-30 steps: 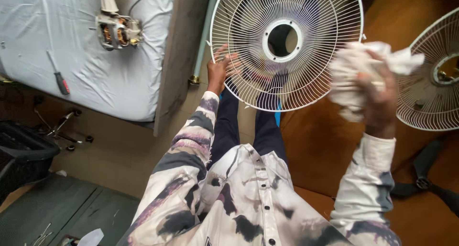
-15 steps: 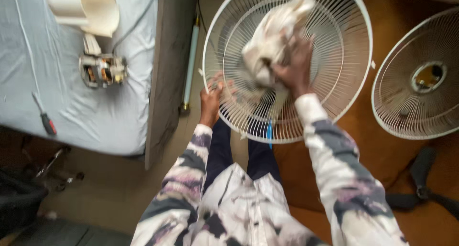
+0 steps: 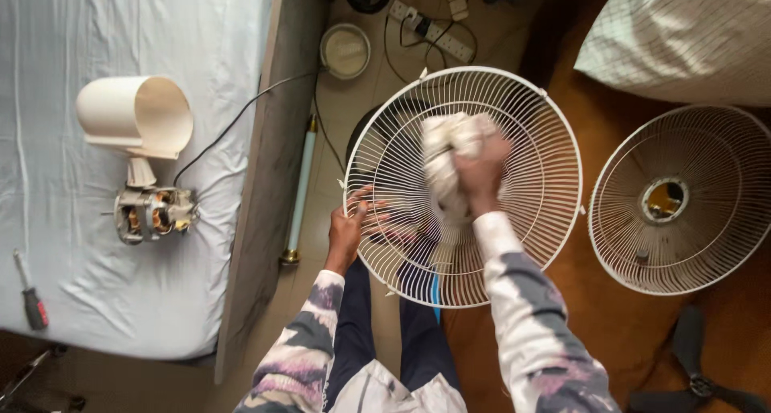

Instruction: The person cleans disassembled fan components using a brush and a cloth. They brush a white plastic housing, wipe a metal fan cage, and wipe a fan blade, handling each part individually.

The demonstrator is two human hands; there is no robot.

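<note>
A round white wire fan guard [image 3: 530,140] rests over my knees. My left hand [image 3: 347,230] grips its left rim, fingers hooked through the wires. My right hand [image 3: 480,172] presses a crumpled white cloth [image 3: 446,152] onto the middle of the guard. A second white fan guard [image 3: 683,200] lies on the brown surface to the right.
To the left is a bed with a pale sheet [image 3: 80,44] holding a bare fan motor [image 3: 152,212], a cream motor cover [image 3: 136,116] and a red-handled screwdriver [image 3: 30,301]. A pole [image 3: 299,192], power strip [image 3: 430,28] and round lid [image 3: 345,50] lie on the floor. A pillow [image 3: 683,28] sits top right; a dark fan blade [image 3: 691,373] bottom right.
My right hand brought the cloth from the right side onto the guard's centre and keeps rubbing there. My view tilted, so the guard sits lower in frame. Left hand stays on the rim.
</note>
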